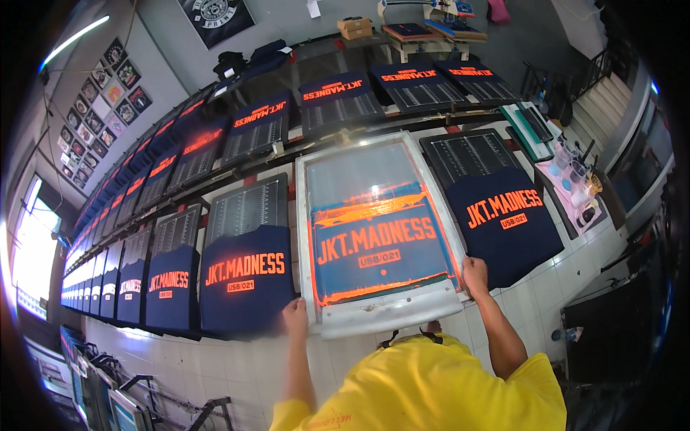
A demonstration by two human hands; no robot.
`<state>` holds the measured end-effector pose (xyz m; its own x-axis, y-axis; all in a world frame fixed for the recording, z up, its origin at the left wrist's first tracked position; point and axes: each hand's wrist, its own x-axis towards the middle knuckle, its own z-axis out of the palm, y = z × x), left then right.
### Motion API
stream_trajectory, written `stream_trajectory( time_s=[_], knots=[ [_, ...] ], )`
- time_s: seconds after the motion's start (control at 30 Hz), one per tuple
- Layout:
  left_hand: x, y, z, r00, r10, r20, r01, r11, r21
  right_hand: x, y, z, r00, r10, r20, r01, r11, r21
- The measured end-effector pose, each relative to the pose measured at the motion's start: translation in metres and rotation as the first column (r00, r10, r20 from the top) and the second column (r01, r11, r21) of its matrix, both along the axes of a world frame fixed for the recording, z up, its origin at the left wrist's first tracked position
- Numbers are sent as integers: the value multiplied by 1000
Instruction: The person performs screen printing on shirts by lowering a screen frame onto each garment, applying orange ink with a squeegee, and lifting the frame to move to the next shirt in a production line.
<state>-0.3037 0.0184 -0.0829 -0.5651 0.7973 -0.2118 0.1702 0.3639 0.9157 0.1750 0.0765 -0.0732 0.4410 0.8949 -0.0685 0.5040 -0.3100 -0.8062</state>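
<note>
A silkscreen frame [388,314] with metal edges lies in front of me, its mesh showing block lettering. Orange ink [370,207] is banded across the mesh above the lettering and runs along its lower edge. My left hand [295,316] is closed on the near left corner of the frame. Further up the right side, my right hand [474,276] grips the frame's edge. What lies under the screen is mostly hidden. A navy shirt [241,309] with orange print sits on a board to the left, and another navy shirt [503,248] to the right.
Long rows of boards with printed navy shirts [169,305] extend left and behind a rail [323,138]. At right, a pink sheet [568,190] carries cups and tools beside a green-framed screen [523,136]. More screens [129,413] stand low at left. A dark box-like object [611,337] stands at lower right.
</note>
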Motion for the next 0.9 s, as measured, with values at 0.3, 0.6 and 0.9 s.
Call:
stream_trajectory(
  time_s=[0.3,0.6,0.9],
  knots=[
    [-7,-1,-15,1000,-26,9,26,1000,16,1,6,-9,1000,-5,30,6,1000,-28],
    [-31,1,-37,986,-115,-123,104,990,-93,-2,8,-12,998,-35,54,40,995,-95],
    [-26,9,-35,947,-252,-199,270,960,72,-11,3,-12,985,-65,158,74,996,-49]
  ],
)
